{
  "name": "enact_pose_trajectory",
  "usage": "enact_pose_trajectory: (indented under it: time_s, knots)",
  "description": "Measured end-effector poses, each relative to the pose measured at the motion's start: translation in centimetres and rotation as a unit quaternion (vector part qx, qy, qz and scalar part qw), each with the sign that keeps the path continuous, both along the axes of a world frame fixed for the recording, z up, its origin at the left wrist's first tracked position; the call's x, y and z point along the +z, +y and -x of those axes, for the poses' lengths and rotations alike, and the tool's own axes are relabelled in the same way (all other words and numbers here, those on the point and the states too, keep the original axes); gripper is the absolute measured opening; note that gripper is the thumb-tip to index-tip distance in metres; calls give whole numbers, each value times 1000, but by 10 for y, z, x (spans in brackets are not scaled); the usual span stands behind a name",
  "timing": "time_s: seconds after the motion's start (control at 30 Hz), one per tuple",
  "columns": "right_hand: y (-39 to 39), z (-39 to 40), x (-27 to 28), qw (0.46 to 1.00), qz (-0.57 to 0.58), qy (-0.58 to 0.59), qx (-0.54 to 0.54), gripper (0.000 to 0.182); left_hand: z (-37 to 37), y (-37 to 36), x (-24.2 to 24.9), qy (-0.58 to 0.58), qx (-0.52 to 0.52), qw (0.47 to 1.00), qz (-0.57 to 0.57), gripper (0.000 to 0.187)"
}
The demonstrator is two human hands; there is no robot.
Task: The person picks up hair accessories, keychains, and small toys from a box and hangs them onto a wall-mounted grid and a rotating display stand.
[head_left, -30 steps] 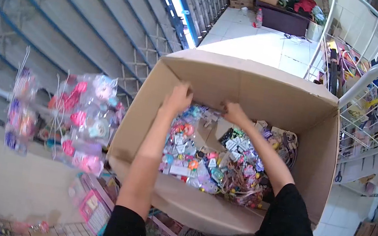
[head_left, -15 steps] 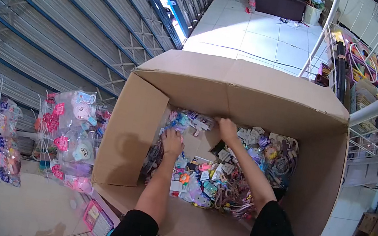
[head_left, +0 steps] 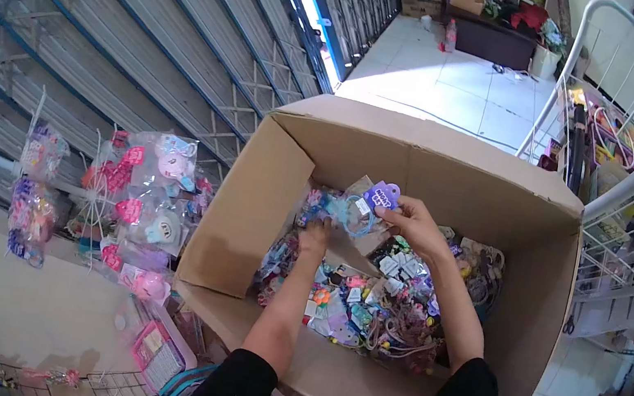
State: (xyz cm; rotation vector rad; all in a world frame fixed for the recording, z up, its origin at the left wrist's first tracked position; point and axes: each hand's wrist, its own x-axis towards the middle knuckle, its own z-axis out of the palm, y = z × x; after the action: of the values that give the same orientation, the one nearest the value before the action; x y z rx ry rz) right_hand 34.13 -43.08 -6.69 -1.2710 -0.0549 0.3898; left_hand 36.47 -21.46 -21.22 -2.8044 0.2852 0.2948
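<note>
Purple-carded packet raised [head_left: 381,198] in right hand [head_left: 417,225], left hand [head_left: 316,234] among trinkets [head_left: 344,302].

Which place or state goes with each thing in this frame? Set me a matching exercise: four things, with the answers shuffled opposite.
Things
1. Right hand
2. Left hand
3. Bottle
4. Pink-carded packets

Places or states
A. Standing on the tiled floor
B. Hanging to the left of the cardboard box
C. Gripping a purple card
D. Down at the left part of the colourful pile

Right pairs: 1-C, 2-D, 3-A, 4-B
</note>
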Motion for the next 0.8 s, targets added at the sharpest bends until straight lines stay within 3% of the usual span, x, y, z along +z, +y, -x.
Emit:
enact_pose_trajectory:
  time_s: [0.07, 0.1, 0.13, 0.2, 0.23, 0.27, 0.37, 0.4, 0.47, 0.5, 0.57, 0.6, 0.7, 0.73, 0.8]
  knots:
    - [3, 3, 16, 999, 18, -26, 17, 13, -7, 12, 9, 47, 60, 992, 106, 54]
    - [5, 10, 34, 999, -2, -33, 20, 13, -28, 44, -56, -50, -30, 994, 95, 60]
    - [8, 14, 48, 999, -21, -41, 24, 13, -34, 51, -59, -57, -20, 994, 96, 60]
    - [13, 21, 60, 997, -26, -58, 33, 13, -57, 59, -45, 74, -106, 991, 24, 52]
    - [19, 24, 68, 997, -29, -66, 39, 13, -46, 48, 35, 183, -68, 958, 210, 37]
    - [20, 28, 74, 997, -32, -67, 37, 14, -37, 43, 69, 176, -59, 959, 213, 37]
    - [25, 31, 85, 992, -24, -111, 54, 16, 10, 39, 156, 175, 20, 824, 539, 21]
    - [30, 31, 87, 991, -26, -129, 40, 17, 26, 42, 182, 164, 32, 823, 543, 21]
    - [41, 38, 103, 989, -9, -139, 43, 17, 55, 55, 219, 140, 123, 695, 695, 25]
    - [45, 39, 106, 989, -21, -146, 29, 16, 73, 64, 234, 123, 134, 691, 700, 25]
    - [57, 41, 116, 985, -36, -160, 44, 16, 112, 85, 253, 48, 180, 486, 854, 36]
    - [65, 45, 120, 985, -48, -163, 35, 16, 130, 99, 252, 18, 186, 481, 856, 36]
    - [98, 54, 124, 977, -69, -188, 71, 20, 193, 135, 258, -129, 144, 200, 961, 41]
    - [109, 58, 123, 972, -77, -192, 112, 20, 218, 144, 267, -171, 145, 194, 955, 41]
    - [134, 64, 123, 958, -82, -223, 162, 17, 265, 159, 280, -239, 185, 95, 948, 44]
